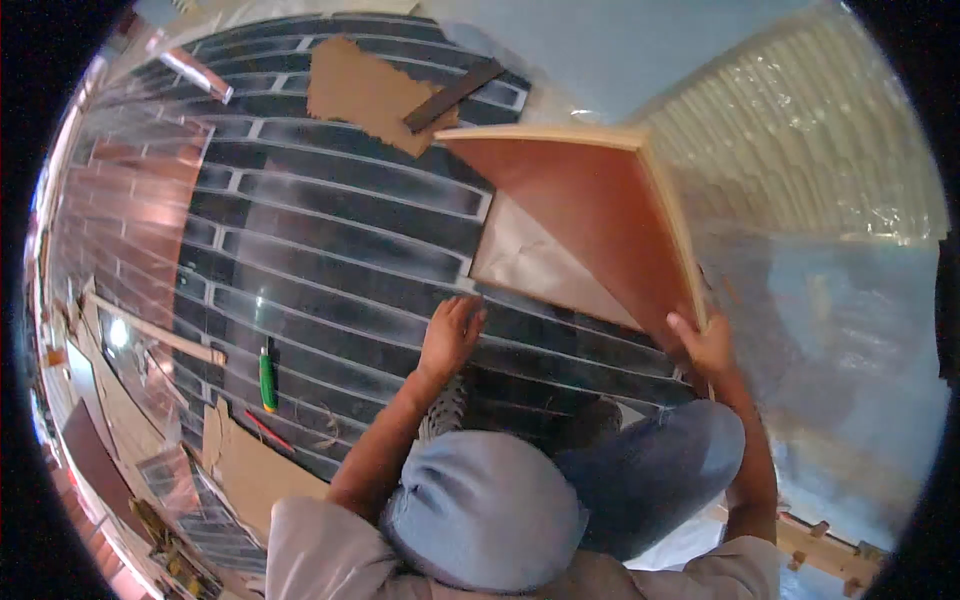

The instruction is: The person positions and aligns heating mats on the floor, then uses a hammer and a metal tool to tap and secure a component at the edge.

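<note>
A large board point(590, 195) with a reddish-brown face and a pale edge stands tilted at the right. My right hand point(708, 345) grips its near right edge, thumb against the brown face. Below the board lies a pale beige rectangle point(540, 255), partly hidden by it. My left hand point(455, 325) is just over the dark floor point(350, 240), close to the rectangle's near left corner. Nothing shows in it, and its fingers are loosely bent and apart. My bent knee point(485, 510) rises between my arms.
A green utility knife point(267, 380) and a red pencil-like stick point(268, 432) lie left. Torn cardboard point(365, 90) and a dark strip point(455, 95) lie at the far side. A wooden strip point(190, 340) and cardboard point(250, 455) are nearer. Plastic-wrapped pale material point(800, 140) stands right.
</note>
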`<state>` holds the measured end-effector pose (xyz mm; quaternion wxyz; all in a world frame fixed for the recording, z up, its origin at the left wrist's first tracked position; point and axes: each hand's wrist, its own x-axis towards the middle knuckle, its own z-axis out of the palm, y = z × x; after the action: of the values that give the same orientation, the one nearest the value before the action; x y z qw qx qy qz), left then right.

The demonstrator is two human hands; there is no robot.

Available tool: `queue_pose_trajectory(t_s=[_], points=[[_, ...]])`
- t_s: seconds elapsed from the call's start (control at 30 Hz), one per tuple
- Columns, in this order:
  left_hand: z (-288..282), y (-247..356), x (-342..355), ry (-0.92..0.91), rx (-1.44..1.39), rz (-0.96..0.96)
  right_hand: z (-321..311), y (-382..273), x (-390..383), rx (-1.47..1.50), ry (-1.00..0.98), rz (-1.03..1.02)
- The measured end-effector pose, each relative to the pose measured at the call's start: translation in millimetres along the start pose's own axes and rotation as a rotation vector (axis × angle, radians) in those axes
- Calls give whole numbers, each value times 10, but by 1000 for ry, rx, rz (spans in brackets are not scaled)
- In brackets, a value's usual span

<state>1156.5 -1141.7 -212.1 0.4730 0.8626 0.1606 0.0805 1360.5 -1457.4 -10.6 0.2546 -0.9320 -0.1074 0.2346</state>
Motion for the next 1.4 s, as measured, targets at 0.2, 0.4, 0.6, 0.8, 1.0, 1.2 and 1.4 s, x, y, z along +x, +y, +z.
queue_pose_trajectory(t_s=[0.2,0.4,0.6,0.8,1.0,1.2,1.4], points=[[-639,296,171,-35,-565,-433,266,-56,-218,110,-482,-431],[-1280,1214,583,-133,-1024,-993,1013,159,-568,-10,-482,-578],[-1329,27,145,-147,-683,-830,1407,512,-725,139,-413,-719],[-1033,-367,83,-52,72,-705,2015,3074,-1700,326,741,381],[-779,-355,63,153,221,-699,2001,3255,-1865,1811,586,813],[-463,-626,183,193,245,-608,1840,3036,-1323,1897,545,693],[370,-238,665,159,131,-552,1471,3479,-733,1810,925,695]])
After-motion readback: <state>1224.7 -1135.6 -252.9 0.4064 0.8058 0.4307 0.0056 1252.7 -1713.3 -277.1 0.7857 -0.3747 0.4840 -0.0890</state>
